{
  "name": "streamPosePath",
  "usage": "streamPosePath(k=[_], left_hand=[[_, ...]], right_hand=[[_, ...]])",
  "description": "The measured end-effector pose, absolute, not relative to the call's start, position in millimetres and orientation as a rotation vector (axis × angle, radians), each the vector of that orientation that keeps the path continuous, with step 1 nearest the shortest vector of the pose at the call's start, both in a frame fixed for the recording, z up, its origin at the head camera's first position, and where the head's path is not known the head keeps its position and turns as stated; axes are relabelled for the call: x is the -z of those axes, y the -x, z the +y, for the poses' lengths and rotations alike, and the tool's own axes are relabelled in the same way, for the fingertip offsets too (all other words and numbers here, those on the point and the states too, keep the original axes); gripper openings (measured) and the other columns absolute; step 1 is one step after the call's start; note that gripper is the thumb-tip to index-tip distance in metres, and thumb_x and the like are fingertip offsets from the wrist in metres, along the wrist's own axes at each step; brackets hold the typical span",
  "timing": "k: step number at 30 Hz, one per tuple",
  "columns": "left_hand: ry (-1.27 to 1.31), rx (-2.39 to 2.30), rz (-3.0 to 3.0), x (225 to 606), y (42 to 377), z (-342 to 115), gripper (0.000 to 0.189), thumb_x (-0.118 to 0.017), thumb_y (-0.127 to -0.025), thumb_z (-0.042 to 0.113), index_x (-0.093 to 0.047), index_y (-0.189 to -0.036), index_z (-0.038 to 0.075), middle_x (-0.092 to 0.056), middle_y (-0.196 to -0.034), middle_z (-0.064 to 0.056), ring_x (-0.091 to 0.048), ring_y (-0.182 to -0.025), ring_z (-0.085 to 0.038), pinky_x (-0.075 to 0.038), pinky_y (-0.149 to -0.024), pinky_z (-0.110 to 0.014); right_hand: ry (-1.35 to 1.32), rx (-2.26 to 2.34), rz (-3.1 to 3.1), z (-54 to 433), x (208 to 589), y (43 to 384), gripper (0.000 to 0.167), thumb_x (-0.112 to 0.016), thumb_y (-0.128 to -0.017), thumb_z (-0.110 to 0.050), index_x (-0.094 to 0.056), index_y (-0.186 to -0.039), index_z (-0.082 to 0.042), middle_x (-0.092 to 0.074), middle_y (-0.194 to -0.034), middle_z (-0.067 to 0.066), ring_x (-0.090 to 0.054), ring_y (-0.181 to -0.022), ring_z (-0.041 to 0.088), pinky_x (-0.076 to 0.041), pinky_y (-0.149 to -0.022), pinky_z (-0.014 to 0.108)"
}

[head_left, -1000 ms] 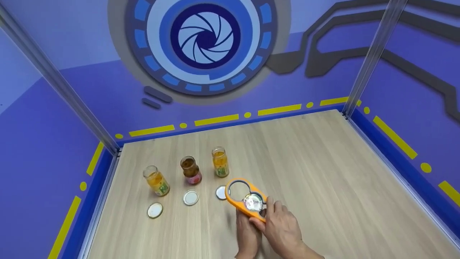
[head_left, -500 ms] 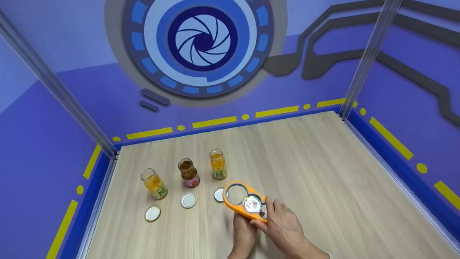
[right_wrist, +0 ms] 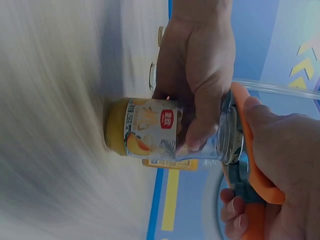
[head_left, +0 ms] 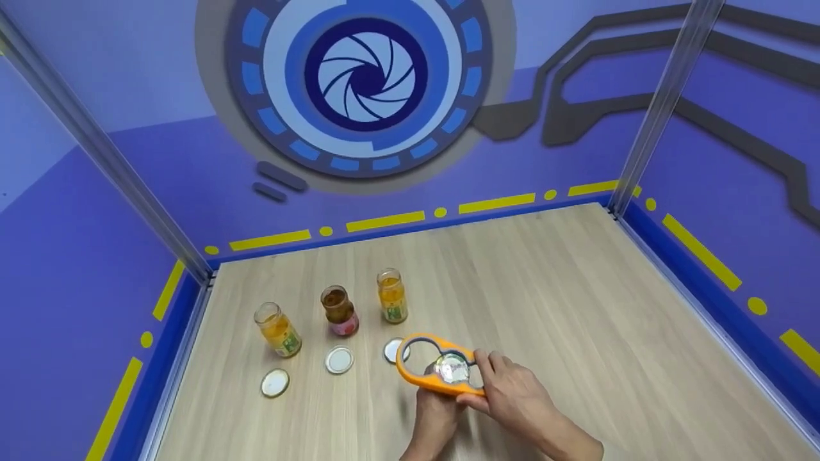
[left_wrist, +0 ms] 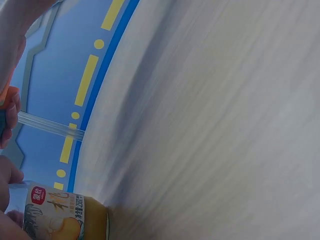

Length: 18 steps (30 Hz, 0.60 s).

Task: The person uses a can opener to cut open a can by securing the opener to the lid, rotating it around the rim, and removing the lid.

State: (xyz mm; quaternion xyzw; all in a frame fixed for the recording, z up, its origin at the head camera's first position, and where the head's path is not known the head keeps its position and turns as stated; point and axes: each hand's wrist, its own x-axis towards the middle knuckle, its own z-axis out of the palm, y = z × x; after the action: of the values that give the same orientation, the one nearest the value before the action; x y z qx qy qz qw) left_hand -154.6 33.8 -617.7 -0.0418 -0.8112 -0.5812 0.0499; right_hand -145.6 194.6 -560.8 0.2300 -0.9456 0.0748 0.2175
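Note:
My left hand (head_left: 439,413) grips the glass neck of a jar of yellow fruit (right_wrist: 150,127), which stands upright with its base at the tabletop. The jar's lid (head_left: 452,369) sits inside a ring of an orange jar opener (head_left: 407,379). With fingers above and thumb below, my right hand (head_left: 522,397) holds the opener's near end. In the left wrist view the jar's printed label (left_wrist: 55,212) shows beside my left fingers (left_wrist: 10,222). From above, the opener and hands hide most of the jar.
Three lidless jars stand farther back on the left: a yellow jar (head_left: 279,330), a brown jar (head_left: 340,312) and another yellow jar (head_left: 392,296). In front of them lie a left lid (head_left: 275,383), a middle lid (head_left: 339,360) and a right lid (head_left: 392,350). Purple walls enclose the wooden table (head_left: 564,288).
The orange opener has turned a little counterclockwise in the head view, around the lid. My right hand has shifted slightly right with it. My left hand keeps its hold on the jar.

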Motion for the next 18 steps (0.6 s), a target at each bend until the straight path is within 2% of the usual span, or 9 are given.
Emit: streamPosePath(k=[3,6,11,18], left_hand=[[0.086,1.834,-2.528,614.8,157.1,31.5,0.054,-0.086,-0.079,0.008,-0.059,-0.126,0.003,-0.067,-0.119,-0.003,-0.065,-0.113,-0.021,-0.052,-0.101,-0.043],[0.036,1.860,-2.576,613.6,160.0,30.6,0.060,-0.086,-0.080,0.013,-0.057,-0.131,0.002,-0.066,-0.126,-0.006,-0.063,-0.120,-0.024,-0.048,-0.106,-0.048],[0.010,1.865,-2.605,614.0,164.4,29.3,0.067,-0.083,-0.078,0.011,-0.053,-0.137,0.000,-0.062,-0.135,-0.013,-0.058,-0.128,-0.031,-0.042,-0.110,-0.055],[0.063,1.821,-2.617,616.4,167.8,27.9,0.060,-0.084,-0.078,0.006,-0.057,-0.131,0.004,-0.065,-0.122,-0.005,-0.062,-0.116,-0.025,-0.048,-0.103,-0.052]], right_hand=[[-0.656,-0.229,-2.585,195.8,559.9,147.9,0.073,-0.061,-0.090,-0.070,-0.053,-0.119,-0.003,-0.038,-0.076,-0.002,-0.033,-0.056,0.009,-0.037,-0.044,0.025],[-0.637,-0.234,-2.573,198.6,557.7,150.3,0.074,-0.060,-0.091,-0.069,-0.054,-0.122,-0.002,-0.041,-0.077,-0.001,-0.035,-0.057,0.009,-0.039,-0.044,0.025],[-0.579,-0.220,-2.581,207.6,552.3,155.2,0.078,-0.058,-0.092,-0.070,-0.056,-0.124,0.001,-0.045,-0.076,0.002,-0.036,-0.057,0.010,-0.041,-0.044,0.027],[-0.488,-0.234,-2.639,223.5,547.6,158.4,0.076,-0.075,-0.086,-0.060,-0.056,-0.123,0.003,-0.046,-0.076,0.002,-0.037,-0.057,0.012,-0.043,-0.047,0.029]])
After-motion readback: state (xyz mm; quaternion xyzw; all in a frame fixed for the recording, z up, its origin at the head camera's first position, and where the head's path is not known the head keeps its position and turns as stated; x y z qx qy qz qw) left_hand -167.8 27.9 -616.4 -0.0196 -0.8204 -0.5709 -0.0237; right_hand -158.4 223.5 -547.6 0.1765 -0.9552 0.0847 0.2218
